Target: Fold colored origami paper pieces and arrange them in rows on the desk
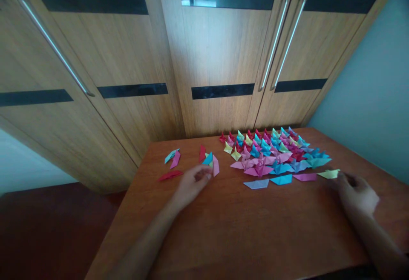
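Note:
My left hand (192, 183) is closed in a pinch on a small cluster of folded paper pieces, among them a blue piece (208, 160) and a pink piece (216, 166). At the right, my right hand (358, 194) pinches the end of a yellow-green folded paper piece (328, 174). That piece lies at the right end of a row with a magenta piece (305, 177), a blue piece (281, 180) and a lavender piece (256, 184). Fingers hide part of what each hand grips.
Behind the row stand several pointed origami figures (260, 161) in pink, blue, red and yellow. Left of my left hand lie a red piece (171, 175), a pink piece (175, 159) and a light-blue piece (171, 155). Wooden cabinet doors (220, 50) rise behind the table (243, 233).

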Demonstrator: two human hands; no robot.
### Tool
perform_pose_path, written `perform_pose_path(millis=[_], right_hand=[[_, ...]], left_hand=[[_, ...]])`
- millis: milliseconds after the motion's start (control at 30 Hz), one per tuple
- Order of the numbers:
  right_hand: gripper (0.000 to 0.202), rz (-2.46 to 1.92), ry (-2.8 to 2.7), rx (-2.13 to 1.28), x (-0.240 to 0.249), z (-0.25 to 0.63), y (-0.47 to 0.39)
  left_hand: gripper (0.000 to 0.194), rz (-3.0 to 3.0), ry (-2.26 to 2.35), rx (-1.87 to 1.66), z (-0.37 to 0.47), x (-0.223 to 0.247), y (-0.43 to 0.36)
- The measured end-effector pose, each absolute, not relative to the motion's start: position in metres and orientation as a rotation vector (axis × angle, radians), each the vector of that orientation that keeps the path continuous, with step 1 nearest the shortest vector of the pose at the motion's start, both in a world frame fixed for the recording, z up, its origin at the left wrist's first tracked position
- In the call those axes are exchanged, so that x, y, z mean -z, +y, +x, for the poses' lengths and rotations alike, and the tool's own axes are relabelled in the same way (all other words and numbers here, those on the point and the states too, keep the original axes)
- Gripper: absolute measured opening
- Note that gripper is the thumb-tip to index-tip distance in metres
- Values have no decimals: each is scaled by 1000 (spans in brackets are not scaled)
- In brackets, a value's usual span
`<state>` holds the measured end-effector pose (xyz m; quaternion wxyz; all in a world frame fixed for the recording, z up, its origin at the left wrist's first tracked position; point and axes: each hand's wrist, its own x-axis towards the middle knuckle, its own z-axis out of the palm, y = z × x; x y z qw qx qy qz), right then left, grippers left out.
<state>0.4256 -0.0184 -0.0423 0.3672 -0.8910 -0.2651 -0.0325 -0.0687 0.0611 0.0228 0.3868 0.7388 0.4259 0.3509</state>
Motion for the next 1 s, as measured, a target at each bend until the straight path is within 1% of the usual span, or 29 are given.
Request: perform_pose_path(millis=[100,200,300,433,600,833,1000], right_hand=[[38,-2184,-763,11,43,392,-22],[35,-2041,-821,-64,37,356,-22],[37,-1911,-891,-124,25,316,-19],[41,-1723,-1041,-220,15,262,-11],[39,-1571,-1277,-320,22,214,-7],[31,-1572,-1440,-325,30,207,-14],[30,-1572,-1428,-340,27,208,-16]], left_hand=[[23,2260,1341,-921,-132,-33,80],[27,2522,1416,-727,-184,-34,84],[31,2568,1481,-614,-208,-27,79],[31,2521,1534,-589,-208,-12,74],[29,2543,1580,-648,-202,2,77],[31,2508,1570,-699,-204,-1,76],[29,2212,1675,-781,-205,-1,74]])
